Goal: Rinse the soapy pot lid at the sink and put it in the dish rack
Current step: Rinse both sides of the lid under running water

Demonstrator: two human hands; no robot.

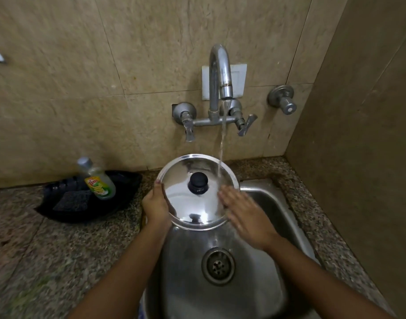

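A shiny steel pot lid (185,203) with a black knob (198,182) is held tilted over the steel sink (261,284). My left hand (157,207) grips the lid's left rim. Fingers apart and blurred, my right hand (245,215) lies flat against the lid's right edge. Water runs from the wall tap (220,72) onto the lid's upper right part. No dish rack is in view.
A black tray (119,201) on the speckled granite counter (47,249) left of the sink holds a dish soap bottle (97,180) and a dark scrub pad (70,200). A tiled wall stands behind and a side wall at the right. The drain (218,265) lies below the lid.
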